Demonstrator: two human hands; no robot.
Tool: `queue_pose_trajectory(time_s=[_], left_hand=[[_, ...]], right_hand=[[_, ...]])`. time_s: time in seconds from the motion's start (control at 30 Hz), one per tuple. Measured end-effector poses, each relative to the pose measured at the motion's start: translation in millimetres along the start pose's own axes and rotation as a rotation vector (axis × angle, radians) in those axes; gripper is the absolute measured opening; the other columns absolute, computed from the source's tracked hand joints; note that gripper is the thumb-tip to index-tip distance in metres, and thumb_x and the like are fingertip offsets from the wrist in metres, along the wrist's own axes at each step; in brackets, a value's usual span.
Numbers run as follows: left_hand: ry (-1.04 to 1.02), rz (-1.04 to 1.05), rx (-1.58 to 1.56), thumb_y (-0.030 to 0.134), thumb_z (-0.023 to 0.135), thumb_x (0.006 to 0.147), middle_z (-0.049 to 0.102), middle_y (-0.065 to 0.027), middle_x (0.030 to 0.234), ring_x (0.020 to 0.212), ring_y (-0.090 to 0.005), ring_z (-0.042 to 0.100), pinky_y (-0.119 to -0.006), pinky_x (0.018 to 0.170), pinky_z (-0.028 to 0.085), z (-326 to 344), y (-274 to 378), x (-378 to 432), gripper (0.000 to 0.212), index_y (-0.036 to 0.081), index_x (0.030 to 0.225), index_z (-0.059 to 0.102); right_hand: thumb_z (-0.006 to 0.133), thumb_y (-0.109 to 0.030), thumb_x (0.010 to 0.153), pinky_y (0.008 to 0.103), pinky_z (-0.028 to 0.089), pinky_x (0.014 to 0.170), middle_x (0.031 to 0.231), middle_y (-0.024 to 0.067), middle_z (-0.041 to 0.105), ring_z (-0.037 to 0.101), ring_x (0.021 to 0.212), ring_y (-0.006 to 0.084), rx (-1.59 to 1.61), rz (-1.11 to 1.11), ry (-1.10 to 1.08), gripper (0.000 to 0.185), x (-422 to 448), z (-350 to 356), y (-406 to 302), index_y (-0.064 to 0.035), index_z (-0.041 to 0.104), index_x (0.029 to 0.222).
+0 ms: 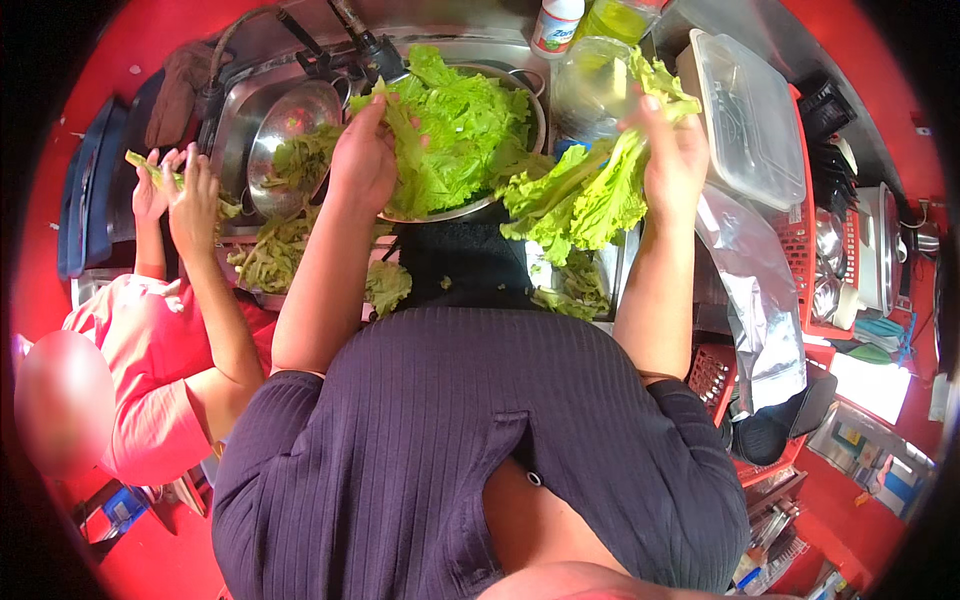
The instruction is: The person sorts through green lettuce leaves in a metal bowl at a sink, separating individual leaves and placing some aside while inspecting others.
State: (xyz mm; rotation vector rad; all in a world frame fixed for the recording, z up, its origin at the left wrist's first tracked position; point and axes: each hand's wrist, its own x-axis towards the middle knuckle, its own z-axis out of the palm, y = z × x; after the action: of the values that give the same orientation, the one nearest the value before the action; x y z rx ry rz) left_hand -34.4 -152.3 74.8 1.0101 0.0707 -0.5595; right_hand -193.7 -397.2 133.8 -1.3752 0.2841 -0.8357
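Observation:
My left hand (367, 154) is at the left rim of a round metal pot (541, 120), its fingers around a green lettuce leaf (406, 161). Loose lettuce leaves (472, 112) are heaped in that pot. To the pot's right, my right hand (675, 146) grips a bunch of lettuce (611, 191) by the stem end, its frilly leaves hanging toward the left. Below the bunch, more lettuce (577, 289) lies in a metal tray. Wilted-looking leaves (274, 259) and a single lettuce piece (388, 286) lie near my left forearm.
At the left, another person's hands (184, 191) hold a lettuce stem. A metal colander (289, 105) with leaves tilts in the sink (236, 127), near a faucet (375, 52). Right stand a clear bag (592, 82), a lidded plastic container (750, 120) and a red basket (799, 255).

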Motion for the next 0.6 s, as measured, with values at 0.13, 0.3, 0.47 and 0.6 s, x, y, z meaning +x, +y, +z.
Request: queue_pose_trajectory(time_s=[0.13, 0.3, 0.47, 0.6], left_hand=[[-0.010, 0.017, -0.111, 0.019, 0.043, 0.100, 0.059, -0.0088, 0.106, 0.097, -0.0227, 0.057, -0.048, 0.089, 0.049, -7, -6, 4, 0.021, 0.005, 0.111, 0.055], [0.130, 0.056, -0.302, 0.016, 0.043, 0.099, 0.058, -0.0118, 0.109, 0.102, -0.0252, 0.056, -0.049, 0.092, 0.047, -10, -8, 19, 0.023, 0.001, 0.114, 0.052], [0.147, 0.370, 0.391, 0.015, 0.052, 0.093, 0.057, -0.0088, 0.112, 0.099, -0.0242, 0.057, -0.038, 0.084, 0.048, -96, -39, 77, 0.032, 0.001, 0.122, 0.049], [0.296, 0.215, 0.201, 0.010, 0.060, 0.088, 0.058, -0.0054, 0.112, 0.098, -0.0181, 0.056, -0.029, 0.085, 0.045, -41, -26, 38, 0.038, 0.001, 0.123, 0.050]], right_hand=[[0.066, -0.016, 0.090, 0.0247, 0.048, 0.061, 0.084, 0.0057, 0.065, 0.061, 0.068, 0.0124, -0.020, -0.001, 0.002, 0.021, 0, -1, -2, -0.0008, 0.062, 0.104], [0.065, -0.015, 0.090, 0.0247, 0.048, 0.062, 0.084, 0.0062, 0.065, 0.061, 0.071, 0.0126, 0.017, -0.025, 0.009, 0.021, -3, -4, -6, -0.0007, 0.061, 0.105], [0.064, -0.015, 0.091, 0.0260, 0.050, 0.063, 0.085, 0.0066, 0.065, 0.062, 0.074, 0.0130, -0.034, 0.005, -0.045, 0.025, -11, -2, -11, -0.0010, 0.058, 0.110], [0.064, -0.015, 0.091, 0.0269, 0.051, 0.065, 0.088, 0.0071, 0.064, 0.063, 0.076, 0.0140, -0.030, 0.028, -0.046, 0.026, -16, -10, -5, -0.0021, 0.057, 0.112]])
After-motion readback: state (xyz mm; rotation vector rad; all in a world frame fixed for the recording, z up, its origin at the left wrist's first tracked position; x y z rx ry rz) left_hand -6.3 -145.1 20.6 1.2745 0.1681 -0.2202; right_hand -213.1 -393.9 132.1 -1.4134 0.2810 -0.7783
